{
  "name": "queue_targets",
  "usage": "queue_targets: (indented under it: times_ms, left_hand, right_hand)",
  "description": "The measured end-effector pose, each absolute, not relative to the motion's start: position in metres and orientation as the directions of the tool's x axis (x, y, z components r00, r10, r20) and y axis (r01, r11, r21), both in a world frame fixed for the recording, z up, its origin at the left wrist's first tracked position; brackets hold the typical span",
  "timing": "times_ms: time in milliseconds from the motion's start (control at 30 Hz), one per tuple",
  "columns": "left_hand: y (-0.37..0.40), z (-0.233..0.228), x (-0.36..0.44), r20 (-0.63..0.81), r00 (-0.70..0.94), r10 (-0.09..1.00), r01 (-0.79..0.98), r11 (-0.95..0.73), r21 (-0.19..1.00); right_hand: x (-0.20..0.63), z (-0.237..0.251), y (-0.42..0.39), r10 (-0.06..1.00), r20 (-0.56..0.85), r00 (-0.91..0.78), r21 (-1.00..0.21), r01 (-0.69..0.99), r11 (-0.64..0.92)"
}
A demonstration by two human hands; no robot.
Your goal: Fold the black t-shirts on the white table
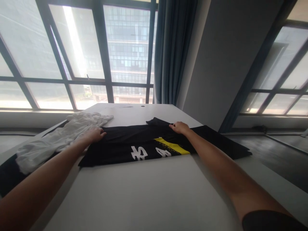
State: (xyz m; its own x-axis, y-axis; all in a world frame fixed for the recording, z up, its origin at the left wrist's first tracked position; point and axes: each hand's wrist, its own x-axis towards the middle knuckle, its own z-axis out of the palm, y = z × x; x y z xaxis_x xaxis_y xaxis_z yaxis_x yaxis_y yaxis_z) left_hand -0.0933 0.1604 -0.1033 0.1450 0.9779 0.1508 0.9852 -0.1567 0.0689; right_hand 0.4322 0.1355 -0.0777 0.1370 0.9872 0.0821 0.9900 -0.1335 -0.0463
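Observation:
A black T-shirt (115, 149) with white lettering and a yellow stripe lies folded lengthwise across the white table (141, 192). My left hand (97, 134) grips its far edge near the left end, fingers closed on the cloth. Towards the right, my right hand (179, 127) pinches the same far edge between thumb and fingers. A small black flap of cloth sticks out beyond the edge beside the right hand. Part of the shirt is hidden behind my right forearm.
Crumpled white cloth (69, 131) lies left of the shirt, with dark cloth (9, 173) under it. Flat black fabric (221, 141) extends at the right, near the table's edge. Beyond the table stand windows (127, 45), a blue-grey curtain (173, 48) and a grey pillar (226, 57).

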Motion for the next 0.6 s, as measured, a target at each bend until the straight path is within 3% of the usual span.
queue_targets:
  times_ms: [333, 467, 600]
  left_hand:
    - [0.215, -0.111, -0.079, 0.081, 0.108, 0.991, 0.994, -0.106, -0.031]
    - [0.24, -0.114, -0.086, 0.098, 0.141, 0.985, 0.99, -0.141, -0.003]
    - [0.259, -0.111, -0.097, 0.028, 0.175, 0.984, 0.982, -0.176, 0.064]
  right_hand:
    - [0.417, -0.103, 0.274, 0.999, 0.015, 0.052, -0.161, 0.986, -0.049]
    - [0.409, -0.112, 0.313, 0.997, 0.038, 0.06, -0.226, 0.973, -0.05]
    - [0.406, -0.113, 0.339, 0.995, 0.072, 0.07, -0.277, 0.96, -0.047]
